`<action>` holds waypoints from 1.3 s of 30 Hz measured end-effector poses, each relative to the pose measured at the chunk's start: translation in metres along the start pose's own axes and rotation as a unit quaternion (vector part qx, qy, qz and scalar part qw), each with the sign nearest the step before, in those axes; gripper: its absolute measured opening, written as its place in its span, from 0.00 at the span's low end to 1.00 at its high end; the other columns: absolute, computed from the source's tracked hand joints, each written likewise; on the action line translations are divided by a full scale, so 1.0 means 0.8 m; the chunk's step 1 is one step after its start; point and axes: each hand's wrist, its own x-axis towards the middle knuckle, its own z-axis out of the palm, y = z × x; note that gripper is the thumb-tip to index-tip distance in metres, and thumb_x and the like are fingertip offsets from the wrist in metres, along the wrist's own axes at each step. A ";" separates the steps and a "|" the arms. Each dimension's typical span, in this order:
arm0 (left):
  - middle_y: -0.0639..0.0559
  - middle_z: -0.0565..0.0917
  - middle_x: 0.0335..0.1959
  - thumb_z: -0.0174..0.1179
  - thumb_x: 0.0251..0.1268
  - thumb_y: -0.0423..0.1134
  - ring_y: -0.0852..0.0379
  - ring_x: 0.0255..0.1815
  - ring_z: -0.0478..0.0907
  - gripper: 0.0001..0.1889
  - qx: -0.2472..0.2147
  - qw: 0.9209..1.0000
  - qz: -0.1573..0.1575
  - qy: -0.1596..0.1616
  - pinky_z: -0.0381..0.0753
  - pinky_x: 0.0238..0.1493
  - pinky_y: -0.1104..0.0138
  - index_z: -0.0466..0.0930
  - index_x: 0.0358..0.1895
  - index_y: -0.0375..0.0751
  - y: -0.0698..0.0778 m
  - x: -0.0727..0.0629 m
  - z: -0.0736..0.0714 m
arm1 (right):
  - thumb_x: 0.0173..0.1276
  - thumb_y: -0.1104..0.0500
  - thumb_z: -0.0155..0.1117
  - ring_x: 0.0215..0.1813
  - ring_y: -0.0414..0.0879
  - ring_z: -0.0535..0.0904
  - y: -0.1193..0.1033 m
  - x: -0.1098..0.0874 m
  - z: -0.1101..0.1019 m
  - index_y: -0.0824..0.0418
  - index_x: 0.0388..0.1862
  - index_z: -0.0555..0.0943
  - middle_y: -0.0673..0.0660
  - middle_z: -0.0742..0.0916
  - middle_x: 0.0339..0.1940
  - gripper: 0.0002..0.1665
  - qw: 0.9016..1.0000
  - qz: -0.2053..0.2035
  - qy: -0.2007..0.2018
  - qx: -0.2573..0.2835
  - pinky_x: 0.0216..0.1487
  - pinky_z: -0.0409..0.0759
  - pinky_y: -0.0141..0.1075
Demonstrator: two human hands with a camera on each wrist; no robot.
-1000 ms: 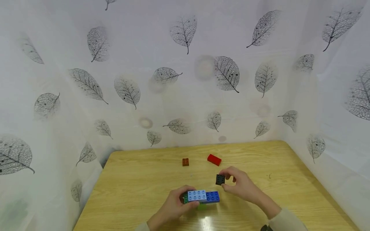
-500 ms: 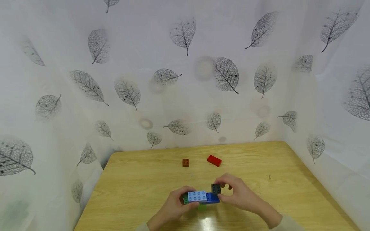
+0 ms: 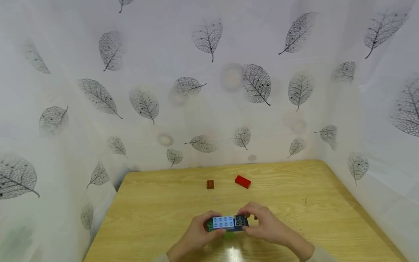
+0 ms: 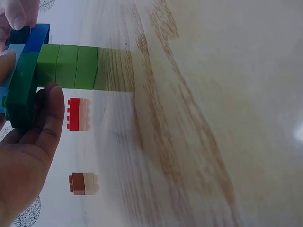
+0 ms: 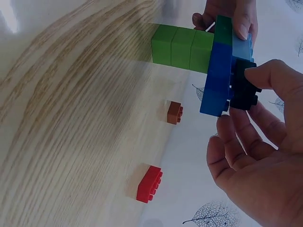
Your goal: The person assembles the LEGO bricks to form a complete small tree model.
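Note:
A tower of light green bricks (image 5: pixel 182 47) stands on the table, with a dark green brick (image 4: pixel 22 85) and a blue brick (image 5: pixel 217 80) side by side across its top. Over these lies a light blue brick (image 3: pixel 223 222). My left hand (image 3: pixel 200 230) grips the dark green and light blue end between thumb and fingers. With thumb and fingers, my right hand (image 3: pixel 266 225) pinches a small black brick (image 3: pixel 240 221) over the blue brick, beside the light blue one. Some blue studs show below the black brick in the right wrist view; I cannot tell whether it is seated.
On the wooden table (image 3: pixel 157 203), a red brick (image 3: pixel 243 182) and a small brown brick (image 3: pixel 210 184) lie beyond the hands. A pale curtain (image 3: pixel 209 109) with a leaf print hangs at the back and both sides.
My right hand has moved left and toward me with the black brick, from off to the side onto the blue brick. My left hand keeps its grip in the same spot.

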 end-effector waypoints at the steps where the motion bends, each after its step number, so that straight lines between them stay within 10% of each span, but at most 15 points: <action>1: 0.46 0.87 0.47 0.71 0.71 0.43 0.68 0.38 0.80 0.16 0.000 1.000 0.000 0.000 0.82 0.37 0.73 0.83 0.59 0.49 0.000 0.000 0.000 | 0.69 0.57 0.75 0.48 0.39 0.78 0.000 0.000 0.001 0.46 0.57 0.83 0.45 0.85 0.48 0.19 1.000 -0.002 0.000 0.001 0.44 0.75 0.32; 39: 0.48 0.87 0.49 0.70 0.72 0.44 0.67 0.41 0.80 0.14 -0.001 1.000 -0.010 -0.003 0.81 0.41 0.73 0.83 0.56 0.51 0.004 0.001 -0.003 | 0.73 0.52 0.72 0.48 0.36 0.80 0.012 0.007 0.007 0.52 0.57 0.84 0.51 0.89 0.52 0.16 0.998 0.015 -0.021 0.052 0.49 0.83 0.38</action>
